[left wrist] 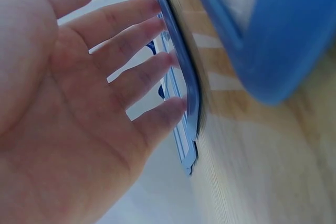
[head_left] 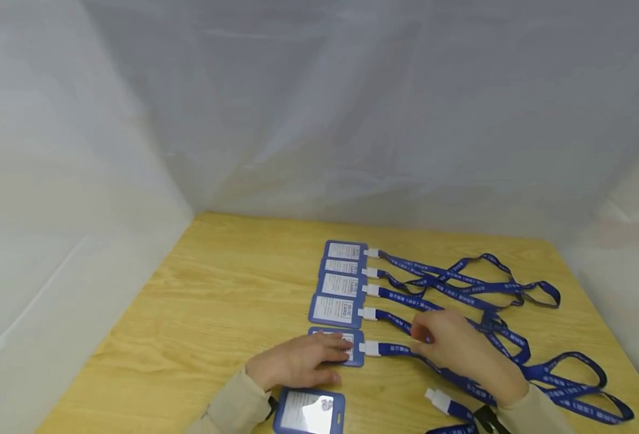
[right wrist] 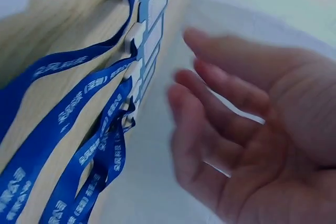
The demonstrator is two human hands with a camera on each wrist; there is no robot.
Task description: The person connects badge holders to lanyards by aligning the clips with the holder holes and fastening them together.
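My left hand (head_left: 300,360) lies with fingers extended over a blue ID badge holder (head_left: 358,357), fingertips on its clear front. That holder's white clip (head_left: 372,348) joins it to a blue lanyard (head_left: 395,349) running right. In the left wrist view, the fingertips meet the face of the holder, and the palm is bare. My right hand (head_left: 455,343) hovers above the lanyards, fingers loosely bent. The right wrist view shows nothing between its thumb and fingers, with blue printed lanyards (right wrist: 79,103) to their left.
Beyond the left hand, several overlapping badge holders (head_left: 334,308) form a column, their lanyards spread rightward. A loose badge holder (head_left: 308,413) lies near the front edge, and a separate lanyard's white clip (head_left: 437,399) lies right of it. Pale sheeting (head_left: 319,120) surrounds the wooden table (head_left: 216,283).
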